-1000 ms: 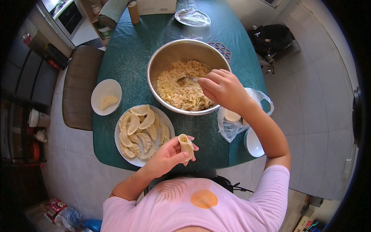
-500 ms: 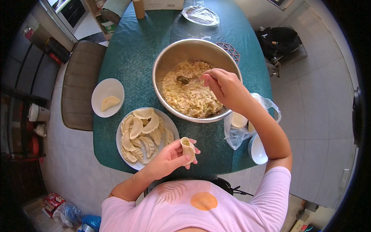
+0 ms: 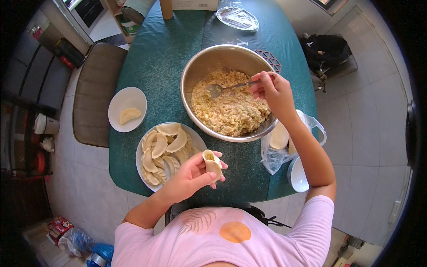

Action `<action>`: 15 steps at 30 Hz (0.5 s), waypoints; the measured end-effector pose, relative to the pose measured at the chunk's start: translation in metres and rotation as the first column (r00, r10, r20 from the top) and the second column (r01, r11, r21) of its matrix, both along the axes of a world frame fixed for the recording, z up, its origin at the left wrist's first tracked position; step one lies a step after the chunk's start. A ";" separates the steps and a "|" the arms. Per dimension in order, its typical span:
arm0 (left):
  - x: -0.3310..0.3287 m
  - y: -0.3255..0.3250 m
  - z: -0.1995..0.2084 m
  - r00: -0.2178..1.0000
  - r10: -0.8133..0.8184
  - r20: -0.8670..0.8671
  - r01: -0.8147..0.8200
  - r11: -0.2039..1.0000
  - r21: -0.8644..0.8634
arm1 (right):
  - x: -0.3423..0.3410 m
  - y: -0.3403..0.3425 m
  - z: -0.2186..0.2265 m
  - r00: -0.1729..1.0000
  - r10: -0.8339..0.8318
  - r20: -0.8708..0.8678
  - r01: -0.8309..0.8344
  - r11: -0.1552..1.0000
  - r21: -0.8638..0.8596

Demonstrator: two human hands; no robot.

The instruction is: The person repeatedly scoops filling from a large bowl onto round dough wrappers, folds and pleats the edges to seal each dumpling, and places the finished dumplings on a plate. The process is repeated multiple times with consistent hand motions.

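**Half-folded dumpling at the table's near edge**

Over the near edge of the green table (image 3: 160,58), the left hand (image 3: 189,178) cradles a half-folded dumpling (image 3: 212,163), its fingers curled around the wrapper and the thumb pressed to its side; the open top shows filling. The right hand (image 3: 273,91) is up over the steel bowl (image 3: 195,75), fingers pinched together on the handle of a spoon (image 3: 222,89) whose head rests on the minced filling (image 3: 229,109).

Judged from this, the main risk is spillage: the dumpling is not sealed and hangs close to the table's rim, so a loose grip or a tilt could drop filling onto the cloth or the lap. An overfull spoonful could split the wrapper or keep it from closing.

Room is tight on the left, where the plate of finished dumplings (image 3: 144,153) sits just beside the hand and touches or nearly touches the bowl. A small white plate (image 3: 127,109) with one dumpling lies farther left. Under the right forearm, a clear plastic bag of wrappers (image 3: 278,140) and a white dish (image 3: 297,175) crowd the table corner and could be knocked off by the elbow. Open cloth lies beyond the bowl.
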State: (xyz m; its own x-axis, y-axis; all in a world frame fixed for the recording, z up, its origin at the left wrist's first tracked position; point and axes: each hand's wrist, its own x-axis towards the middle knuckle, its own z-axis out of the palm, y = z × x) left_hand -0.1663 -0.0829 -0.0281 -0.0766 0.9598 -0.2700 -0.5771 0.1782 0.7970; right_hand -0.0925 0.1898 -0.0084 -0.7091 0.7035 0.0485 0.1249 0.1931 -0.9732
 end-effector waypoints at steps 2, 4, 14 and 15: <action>-0.004 0.000 0.007 0.998 0.048 -0.035 -0.048 0.999 0.015 | 0.004 0.004 -0.002 1.000 -0.019 -0.006 0.019 0.999 -0.038; -0.010 0.001 0.007 0.993 0.090 -0.080 -0.086 0.995 0.057 | 0.009 0.008 -0.007 0.999 -0.021 -0.045 0.018 0.997 -0.072; -0.025 0.018 0.020 0.980 0.196 -0.044 -0.191 0.976 0.100 | 0.055 -0.004 0.033 0.959 -0.122 -0.257 0.047 0.959 -0.279; -0.025 0.018 0.019 0.977 0.207 -0.055 -0.201 0.974 0.100 | 0.060 -0.009 0.040 0.949 -0.104 -0.298 0.004 0.948 -0.319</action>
State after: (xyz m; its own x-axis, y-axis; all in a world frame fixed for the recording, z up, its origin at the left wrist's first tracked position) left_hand -0.1912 -0.0649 -0.0091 -0.2878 0.9429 -0.1677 -0.5402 -0.0153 0.8414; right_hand -0.0326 0.1812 0.0317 -0.6549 0.7551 0.0306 -0.1880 -0.1235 -0.9744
